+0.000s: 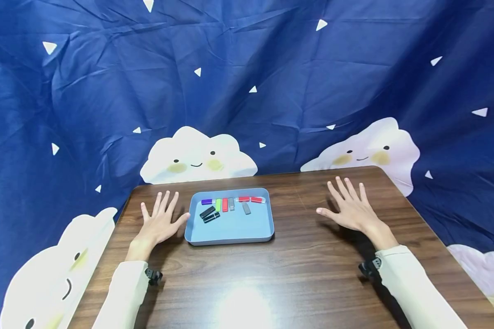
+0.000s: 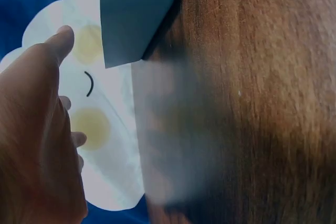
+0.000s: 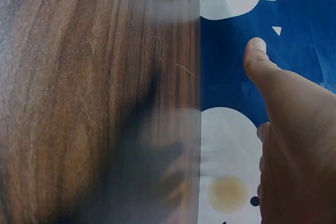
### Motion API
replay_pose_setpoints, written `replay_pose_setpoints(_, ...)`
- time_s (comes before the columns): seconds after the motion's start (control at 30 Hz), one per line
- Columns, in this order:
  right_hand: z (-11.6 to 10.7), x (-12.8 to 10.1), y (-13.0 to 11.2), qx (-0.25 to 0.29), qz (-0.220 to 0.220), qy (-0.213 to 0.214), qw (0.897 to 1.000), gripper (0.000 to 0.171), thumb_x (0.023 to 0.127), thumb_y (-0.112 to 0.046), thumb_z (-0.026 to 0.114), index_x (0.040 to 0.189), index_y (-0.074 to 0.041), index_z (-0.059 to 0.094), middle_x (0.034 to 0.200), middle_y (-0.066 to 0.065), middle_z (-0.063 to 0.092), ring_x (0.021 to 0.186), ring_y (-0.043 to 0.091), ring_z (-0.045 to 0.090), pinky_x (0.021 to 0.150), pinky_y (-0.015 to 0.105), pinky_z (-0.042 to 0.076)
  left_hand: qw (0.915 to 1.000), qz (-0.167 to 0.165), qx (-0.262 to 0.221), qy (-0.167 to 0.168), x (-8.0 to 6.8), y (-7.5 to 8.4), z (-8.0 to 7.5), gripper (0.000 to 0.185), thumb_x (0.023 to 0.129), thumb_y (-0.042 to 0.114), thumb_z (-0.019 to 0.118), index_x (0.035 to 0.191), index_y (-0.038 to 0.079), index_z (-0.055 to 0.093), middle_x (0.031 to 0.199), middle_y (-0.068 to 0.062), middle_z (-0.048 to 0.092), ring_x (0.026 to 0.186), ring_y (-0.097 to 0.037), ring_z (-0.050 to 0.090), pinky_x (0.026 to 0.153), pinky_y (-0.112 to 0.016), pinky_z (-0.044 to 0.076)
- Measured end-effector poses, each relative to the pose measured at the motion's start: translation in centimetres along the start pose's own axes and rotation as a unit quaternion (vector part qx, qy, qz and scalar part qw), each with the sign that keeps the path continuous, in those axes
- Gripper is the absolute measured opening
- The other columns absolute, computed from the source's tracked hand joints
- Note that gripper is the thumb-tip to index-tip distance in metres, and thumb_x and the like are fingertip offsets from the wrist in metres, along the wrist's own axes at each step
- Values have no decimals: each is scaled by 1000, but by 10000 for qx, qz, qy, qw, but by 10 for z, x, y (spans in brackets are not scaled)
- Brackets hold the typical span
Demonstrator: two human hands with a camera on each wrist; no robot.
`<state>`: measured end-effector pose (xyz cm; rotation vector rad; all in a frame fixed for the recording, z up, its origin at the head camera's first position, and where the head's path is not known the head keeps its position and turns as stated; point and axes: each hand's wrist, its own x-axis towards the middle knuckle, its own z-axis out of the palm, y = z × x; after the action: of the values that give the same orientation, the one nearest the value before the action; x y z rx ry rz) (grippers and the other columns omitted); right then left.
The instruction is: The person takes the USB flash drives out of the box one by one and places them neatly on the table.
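Left hand [image 1: 158, 225], fingers spread, empty, is just beside shallow blue rectangular tray [image 1: 238, 230]; small multicoloured oblong sticks [image 1: 225, 204] lie inside. Right hand [image 1: 353, 212], also spread, empty, hovers over brown wood-grain counter [image 1: 296, 265].

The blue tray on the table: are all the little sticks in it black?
No, the head view shows a green stick, a purple stick, a red stick and a grey stick in the tray.

The head view faces forward and down over the desk [image 1: 313, 269]; both wrist views face forward, close above it, sharing the tray [image 1: 230, 231].
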<state>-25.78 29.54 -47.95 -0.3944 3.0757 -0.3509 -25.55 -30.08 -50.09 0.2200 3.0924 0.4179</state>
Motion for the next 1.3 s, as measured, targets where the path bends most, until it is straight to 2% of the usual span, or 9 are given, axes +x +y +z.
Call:
replay_pose_setpoints(0.57, -5, 1, 0, -58, -45, 106, 9999, 107, 99, -74, 50, 171, -5, 14, 177, 28, 0, 164, 50, -5, 126, 72, -19, 10000, 81, -26, 31, 2, 9, -1, 92, 105, 68, 45, 174, 22, 4, 181, -16, 2, 167, -40, -10, 120, -79, -23)
replay_pose_setpoints(0.73, -3, 1, -3, 61, -118, 217, 9997, 102, 101, -70, 53, 171, -4, 18, 177, 28, 5, 165, 50, 0, 128, 72, -13, 9998, 169, -133, 47, -2, 9, 1, 95, 104, 70, 45, 174, 19, 6, 181, -15, 4, 168, -39, -8, 126, -75, -16)
replay_pose_setpoints(0.83, -3, 3, -8, 152, -214, 396, 9989, 96, 103, -64, 54, 170, -4, 21, 177, 27, 14, 165, 49, 9, 130, 72, -4, 9987, 373, -269, 199, -2, 10, 0, 95, 105, 67, 48, 173, 10, 13, 180, -17, 11, 168, -38, 1, 133, -68, -3)
replay_pose_setpoints(0.97, -8, 7, -19, 226, -377, 648, 9969, 85, 105, -53, 60, 167, -2, 32, 171, 25, 35, 159, 47, 32, 128, 70, 22, 9960, 645, -439, 442, -1, 18, -1, 83, 109, 53, 52, 168, 1, 26, 175, -21, 28, 165, -38, 22, 134, -59, 20)
replay_pose_setpoints(1.1, -14, 16, -34, 231, -452, 820, 9953, 68, 104, -43, 66, 160, -8, 48, 158, 21, 55, 145, 45, 53, 112, 68, 47, 9919, 854, -407, 849, 0, 30, 0, 59, 113, 36, 49, 161, 1, 45, 165, -20, 48, 154, -38, 45, 126, -58, 37)
replay_pose_setpoints(1.2, -16, 25, -48, 264, -546, 950, 9936, 56, 102, -39, 69, 150, -12, 60, 143, 14, 68, 130, 39, 66, 99, 65, 55, 9871, 1037, -270, 1189, 0, 37, 3, 49, 113, 28, 48, 154, 1, 55, 156, -20, 58, 145, -38, 56, 121, -57, 44)
replay_pose_setpoints(1.3, -17, 34, -63, 297, -736, 1046, 9913, 43, 100, -37, 71, 137, -14, 70, 124, 5, 76, 110, 30, 74, 87, 60, 59, 9833, 1189, -123, 1375, -2, 40, 9, 46, 112, 23, 49, 151, -1, 58, 152, -21, 61, 142, -38, 59, 120, -56, 47)
